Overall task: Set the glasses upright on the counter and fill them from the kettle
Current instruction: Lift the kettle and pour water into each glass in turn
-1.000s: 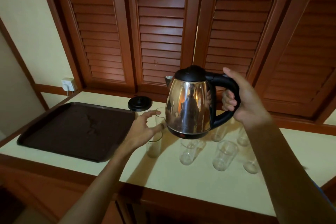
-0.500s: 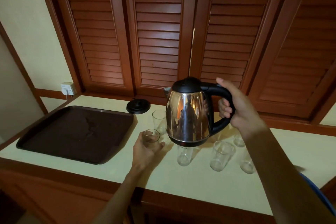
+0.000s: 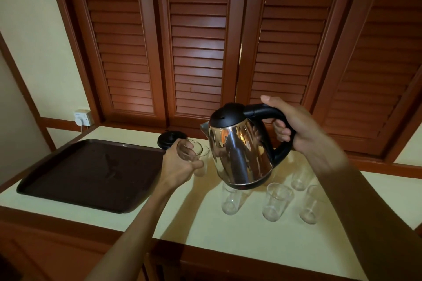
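My right hand [image 3: 303,130] grips the black handle of a shiny steel kettle [image 3: 239,153], held in the air and tilted with its spout to the left. My left hand [image 3: 178,164] is wrapped around a clear glass [image 3: 189,149], lifted off the cream counter [image 3: 205,223] and tipped toward the spout. Another glass [image 3: 203,166] stands just behind that hand. Several empty glasses stand upright under and to the right of the kettle: one [image 3: 230,201] partly hidden by its base, one [image 3: 275,202] in the middle, one [image 3: 310,205] at the right, one [image 3: 301,178] further back.
A large dark tray [image 3: 91,173] lies on the counter's left half. The kettle's round black base [image 3: 169,139] sits at the back by the wooden louvred shutters [image 3: 196,41]. A wall socket [image 3: 82,117] is at the far left. The counter's wooden front edge runs below.
My left hand has taken hold of a glass and raised it off the counter toward the spout. The kettle has tilted leftward in my right hand.
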